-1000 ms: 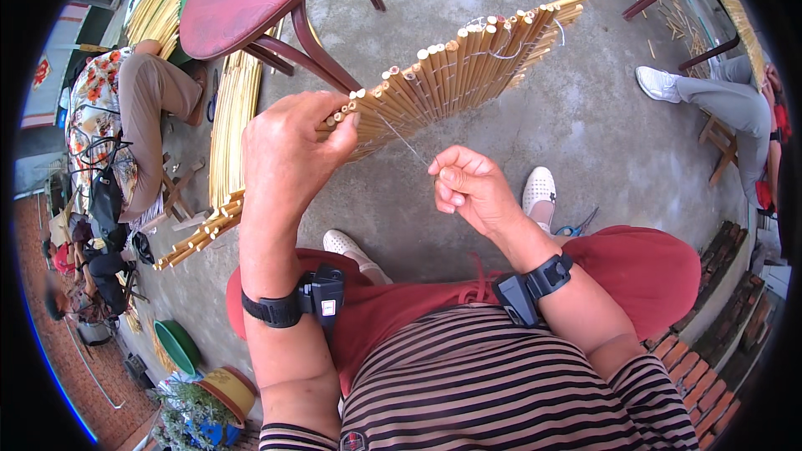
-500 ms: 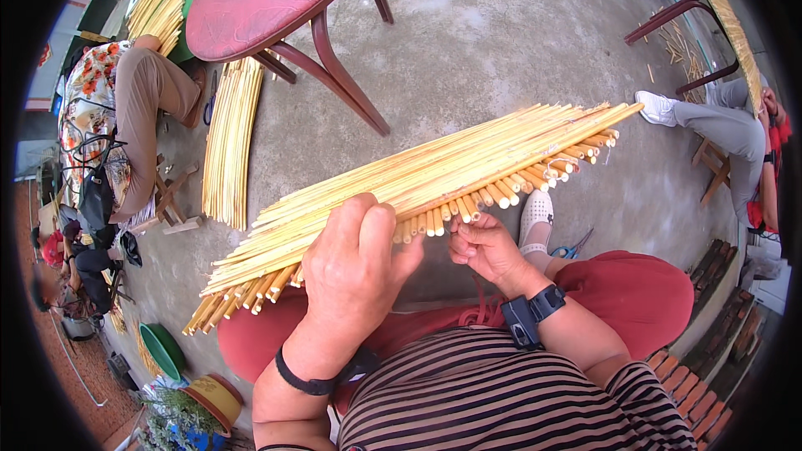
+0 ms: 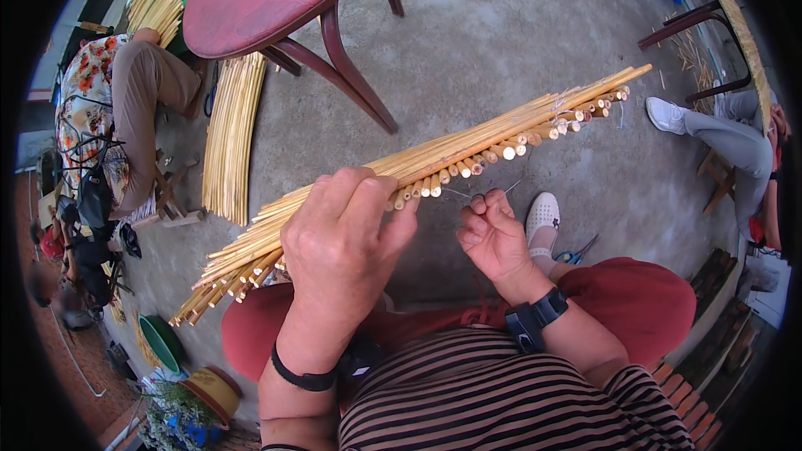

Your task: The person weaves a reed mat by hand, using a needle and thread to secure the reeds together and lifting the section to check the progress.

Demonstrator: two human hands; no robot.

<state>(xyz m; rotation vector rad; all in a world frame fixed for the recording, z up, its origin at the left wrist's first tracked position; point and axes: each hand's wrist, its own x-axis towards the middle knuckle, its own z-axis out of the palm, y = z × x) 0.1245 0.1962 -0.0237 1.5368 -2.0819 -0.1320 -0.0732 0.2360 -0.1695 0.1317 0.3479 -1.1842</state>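
Note:
A slanting mat of yellow reed-like stalks [image 3: 468, 140] lies across my lap, its cut ends facing me in a stepped row. My left hand [image 3: 338, 242] grips its near edge, thumb below the stalk ends and fingers over the top. Just right of it and apart from the mat, my right hand [image 3: 493, 238] pinches a fine pale thread [image 3: 455, 193] that runs to the stalk ends. A thin straight sliver [image 3: 514, 187], perhaps a needle, sticks out beyond those fingertips. Loose thread ends hang near the mat's far right tip.
A red-topped stool [image 3: 276, 0] stands ahead. Another stalk mat [image 3: 234, 142] lies on the floor at left, beside a seated person [image 3: 142, 117]. A second person [image 3: 743, 142] sits at right. Blue-handled scissors [image 3: 576, 252] lie by my shoe. A green basin [image 3: 161, 342] is at lower left.
My right hand has drawn away from the stalk ends, down and to the right, stretching the thread. The mat has tilted, its right end rising, while my left hand keeps its grip.

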